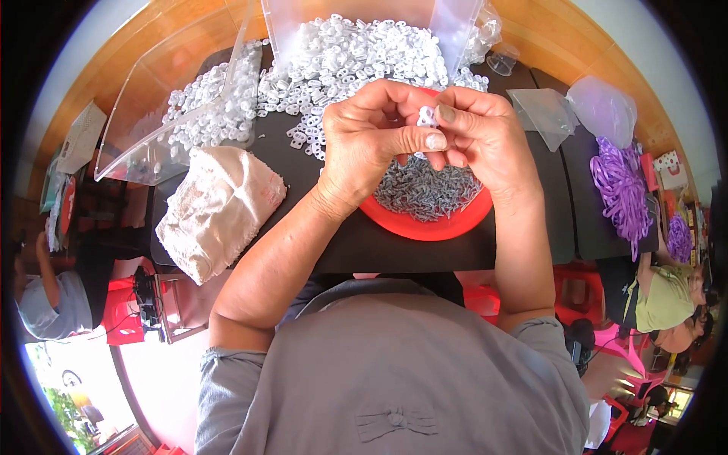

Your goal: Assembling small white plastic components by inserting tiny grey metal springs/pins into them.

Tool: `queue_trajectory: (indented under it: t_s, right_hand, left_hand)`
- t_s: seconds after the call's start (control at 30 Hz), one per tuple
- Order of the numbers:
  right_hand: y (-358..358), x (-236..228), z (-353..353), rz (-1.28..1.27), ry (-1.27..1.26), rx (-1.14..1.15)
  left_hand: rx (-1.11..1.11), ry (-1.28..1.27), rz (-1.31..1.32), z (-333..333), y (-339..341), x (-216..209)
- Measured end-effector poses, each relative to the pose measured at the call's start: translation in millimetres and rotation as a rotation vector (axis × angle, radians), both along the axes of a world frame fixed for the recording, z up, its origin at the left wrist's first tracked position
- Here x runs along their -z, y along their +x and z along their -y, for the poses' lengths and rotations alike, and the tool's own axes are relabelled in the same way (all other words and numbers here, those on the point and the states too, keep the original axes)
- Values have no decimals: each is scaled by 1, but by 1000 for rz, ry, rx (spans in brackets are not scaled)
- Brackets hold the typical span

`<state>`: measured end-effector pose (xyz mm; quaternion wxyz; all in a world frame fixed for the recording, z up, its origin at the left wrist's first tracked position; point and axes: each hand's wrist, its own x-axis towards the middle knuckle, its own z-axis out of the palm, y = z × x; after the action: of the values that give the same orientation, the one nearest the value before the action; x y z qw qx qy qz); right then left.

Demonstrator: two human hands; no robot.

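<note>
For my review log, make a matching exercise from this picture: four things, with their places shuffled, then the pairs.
Things:
1. small white piece
2. red bowl
3. cream cloth
4. purple bundle

Places:
A. on the left side of the dark table
B. at the far right
C. at the fingertips of the left hand and right hand
D. below the hands, containing grey pieces

Pairs: 1-C, 2-D, 3-A, 4-B

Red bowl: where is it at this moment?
In the head view, the red bowl sits on the dark table just right of centre, with small grey pieces in it, partly hidden by the left hand and right hand.
</note>
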<state>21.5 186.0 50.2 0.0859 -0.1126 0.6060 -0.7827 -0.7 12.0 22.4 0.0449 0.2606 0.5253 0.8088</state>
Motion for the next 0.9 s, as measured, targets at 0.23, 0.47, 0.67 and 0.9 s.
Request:
queue_trajectory:
  t_s: [0.23, 0.47, 0.67, 0.9]
  right_hand:
    - [4, 1, 6, 45, -53, -9]
    - [5, 7, 10, -18, -104, -46]
    - [0, 11, 14, -34, -77, -27]
    - [1, 12, 17, -101, -70, -36]
  left_hand:
    - [-23, 10, 5, 0, 3, 0]
    - [-1, 93, 57, -1, 6, 2]
    - [-50, 131, 63, -4, -4, 8]
    - [-64, 145, -3, -4, -6, 10]
